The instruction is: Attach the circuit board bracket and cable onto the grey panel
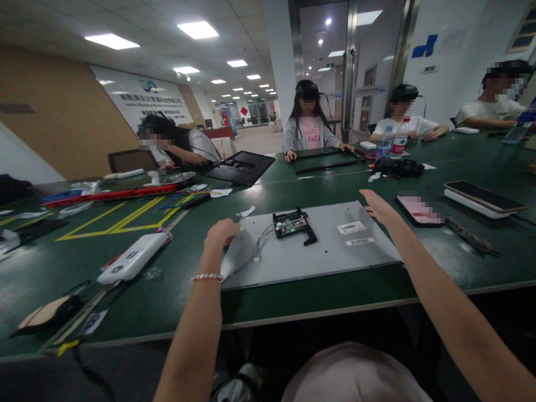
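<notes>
A flat grey metal panel [310, 257], like the back of a display, lies on the green table before me. A green circuit board [292, 224] in a black bracket sits on it, with thin grey cables [260, 243] running to the left edge. Two white labels [360, 242] are stuck on its right part. My left hand [223, 231] is curled at the panel's upper left edge, its fingertips partly hidden. At the far right corner is my right hand [380, 209], fingers stretched forward and thumb apart, beside or touching the edge; contact is unclear.
To the left lie a white power bank [133, 258] and yellow tape lines [117, 228]. A pink-screened phone [419, 210], a cable [471, 237] and a dark phone on a white block [481, 198] lie right. Opposite, a person holds a black frame [330, 162]; bottles [400, 139] stand nearby.
</notes>
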`<state>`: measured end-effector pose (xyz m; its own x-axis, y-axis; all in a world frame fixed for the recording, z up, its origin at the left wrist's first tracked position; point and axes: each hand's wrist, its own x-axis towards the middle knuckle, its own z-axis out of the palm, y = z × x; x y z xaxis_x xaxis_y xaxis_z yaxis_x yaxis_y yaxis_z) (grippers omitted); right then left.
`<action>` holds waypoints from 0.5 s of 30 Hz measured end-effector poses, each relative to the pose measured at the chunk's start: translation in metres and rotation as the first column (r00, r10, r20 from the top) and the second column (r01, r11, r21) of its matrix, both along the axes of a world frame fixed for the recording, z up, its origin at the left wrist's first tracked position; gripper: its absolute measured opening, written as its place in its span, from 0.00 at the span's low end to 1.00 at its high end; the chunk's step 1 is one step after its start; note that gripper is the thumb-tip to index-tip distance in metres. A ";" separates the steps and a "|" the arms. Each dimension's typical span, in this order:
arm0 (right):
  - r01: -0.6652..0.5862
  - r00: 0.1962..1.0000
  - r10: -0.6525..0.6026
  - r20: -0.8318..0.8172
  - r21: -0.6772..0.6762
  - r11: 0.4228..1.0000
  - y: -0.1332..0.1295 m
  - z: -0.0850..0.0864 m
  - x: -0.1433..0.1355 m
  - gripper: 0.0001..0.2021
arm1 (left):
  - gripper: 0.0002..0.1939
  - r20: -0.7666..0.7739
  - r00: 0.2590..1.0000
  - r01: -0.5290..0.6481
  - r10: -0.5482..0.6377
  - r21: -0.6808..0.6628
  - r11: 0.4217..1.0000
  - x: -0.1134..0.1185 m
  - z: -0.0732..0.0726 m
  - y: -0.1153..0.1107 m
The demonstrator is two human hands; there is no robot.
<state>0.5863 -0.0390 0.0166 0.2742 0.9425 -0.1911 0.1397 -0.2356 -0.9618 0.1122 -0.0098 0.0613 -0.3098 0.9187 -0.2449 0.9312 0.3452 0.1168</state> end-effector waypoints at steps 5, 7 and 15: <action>-0.004 0.998 0.004 0.056 0.014 1.000 -0.002 0.000 0.002 0.26 | 0.15 0.036 0.999 0.038 -0.038 0.006 0.999 0.001 -0.004 0.002; -0.002 0.997 0.001 0.079 0.019 1.000 -0.002 0.000 0.002 0.26 | 0.15 0.039 0.998 0.049 -0.049 0.006 0.999 0.002 -0.004 0.002; 0.004 0.985 -0.010 0.174 0.035 0.999 0.004 -0.005 0.008 0.26 | 0.17 -0.007 0.993 0.114 -0.114 -0.009 0.993 0.003 -0.005 0.005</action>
